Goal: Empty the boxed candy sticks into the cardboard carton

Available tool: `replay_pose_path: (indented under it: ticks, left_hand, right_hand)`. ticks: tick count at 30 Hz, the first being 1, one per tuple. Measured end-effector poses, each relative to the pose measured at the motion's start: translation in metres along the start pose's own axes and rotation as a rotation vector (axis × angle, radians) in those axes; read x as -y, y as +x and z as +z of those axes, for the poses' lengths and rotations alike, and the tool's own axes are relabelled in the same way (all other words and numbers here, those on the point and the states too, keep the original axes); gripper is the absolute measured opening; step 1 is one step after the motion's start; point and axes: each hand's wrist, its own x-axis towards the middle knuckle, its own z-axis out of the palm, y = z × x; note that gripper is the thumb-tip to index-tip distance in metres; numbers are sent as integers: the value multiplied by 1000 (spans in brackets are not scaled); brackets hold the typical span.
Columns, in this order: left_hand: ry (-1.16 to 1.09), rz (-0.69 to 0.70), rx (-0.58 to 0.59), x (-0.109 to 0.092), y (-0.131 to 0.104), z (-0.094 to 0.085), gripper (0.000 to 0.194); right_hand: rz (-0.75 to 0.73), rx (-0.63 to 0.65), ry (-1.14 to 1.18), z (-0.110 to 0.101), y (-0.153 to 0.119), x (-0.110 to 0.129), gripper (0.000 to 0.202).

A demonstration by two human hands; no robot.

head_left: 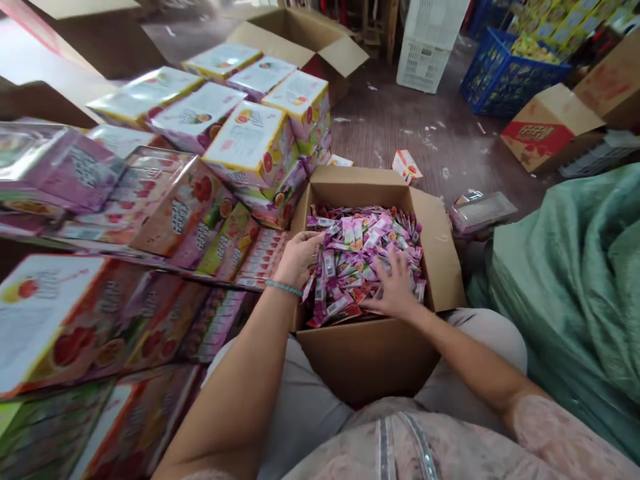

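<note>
An open cardboard box [367, 360] stands between my knees, filled with small pink and purple sachets [357, 257]. My left hand [301, 257] is at the box's left edge, fingers bent together around something I cannot make out, beside the sachets. Above the right part of the pile is my right hand [395, 287], its fingers spread and touching or just over the sachets. No sachet shows in its grip. A beaded bracelet [284, 287] circles my left wrist.
Stacked fruit-print cartons [250, 137] and display boxes [173, 207] crowd the left side. Green sacking [575, 287] bulges at the right. Behind are an open carton [295, 30], white crates [425, 63] and a blue basket [493, 80]. A small box [407, 167] lies beyond the sachet box.
</note>
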Motion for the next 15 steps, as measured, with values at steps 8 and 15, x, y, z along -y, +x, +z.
replay_pose_path:
  ticks: [8, 15]
  left_hand:
    - [-217, 32, 59, -4, -5, -35, 33]
    - [-273, -68, 76, -5, -28, -57, 30]
  right_hand:
    - [-71, 373, -367, 56, 87, 17, 96]
    - [13, 337, -336, 75, 212, 2, 84]
